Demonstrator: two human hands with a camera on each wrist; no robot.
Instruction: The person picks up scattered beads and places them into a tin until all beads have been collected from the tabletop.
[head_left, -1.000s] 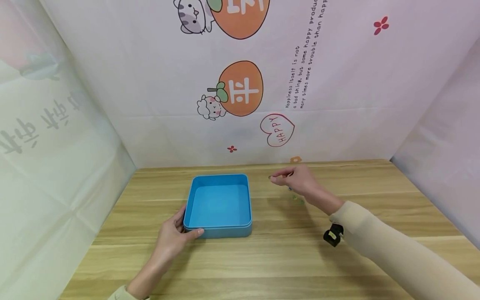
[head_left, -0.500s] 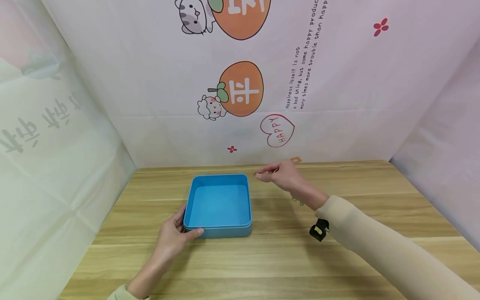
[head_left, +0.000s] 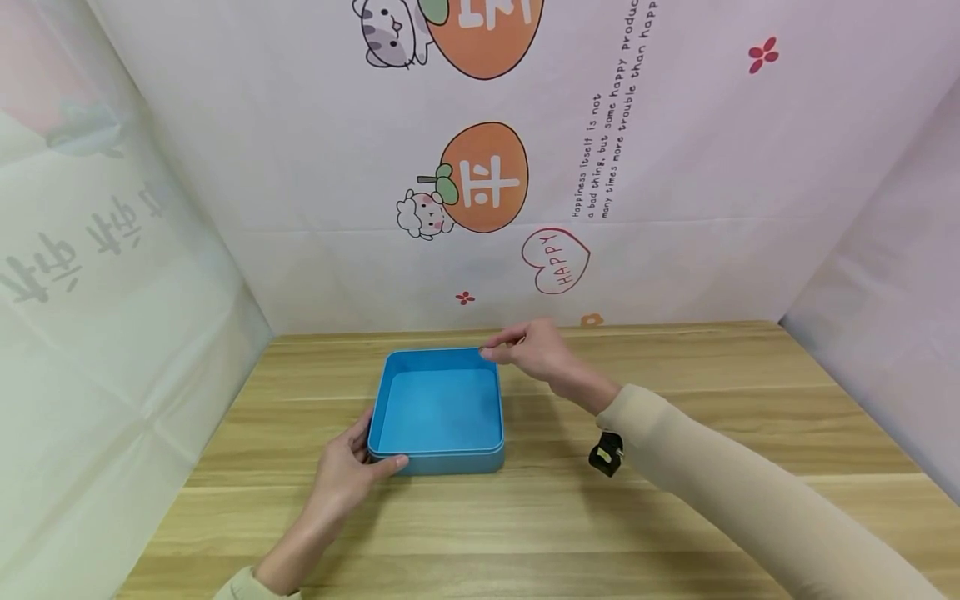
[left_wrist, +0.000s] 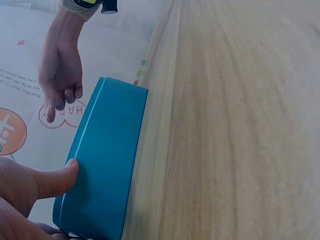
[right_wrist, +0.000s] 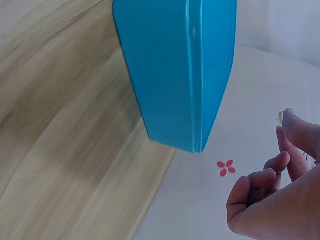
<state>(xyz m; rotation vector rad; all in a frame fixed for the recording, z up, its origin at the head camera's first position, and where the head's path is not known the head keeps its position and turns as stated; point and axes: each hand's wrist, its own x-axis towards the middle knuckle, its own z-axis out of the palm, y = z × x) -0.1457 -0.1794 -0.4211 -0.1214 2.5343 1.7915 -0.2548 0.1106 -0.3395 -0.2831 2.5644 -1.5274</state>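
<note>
An open blue box [head_left: 438, 464] stands on the wooden table, with nothing visible inside. My left hand [head_left: 341, 483] grips its front left corner; in the left wrist view the thumb of that hand [left_wrist: 30, 192] presses on the wall of the box [left_wrist: 107, 165]. Above the back right corner is my right hand [head_left: 540, 354], thumb and index finger together. In the right wrist view, this hand [right_wrist: 280, 195] pinches a small clear, roundish piece [right_wrist: 279, 118] between thumb and index finger, its other fingers curled.
Small green pieces [left_wrist: 144, 63] and a reddish one [left_wrist: 136, 82] lie on the table beyond the box in the left wrist view. A printed white cloth [head_left: 337, 275] hangs behind the table [head_left: 450, 533] and at both sides. A black device hangs under the right sleeve [head_left: 705, 458].
My right hand has moved left, from the table's right part to the back right corner of the box, still pinching the small piece. Left hand and box have stayed in place.
</note>
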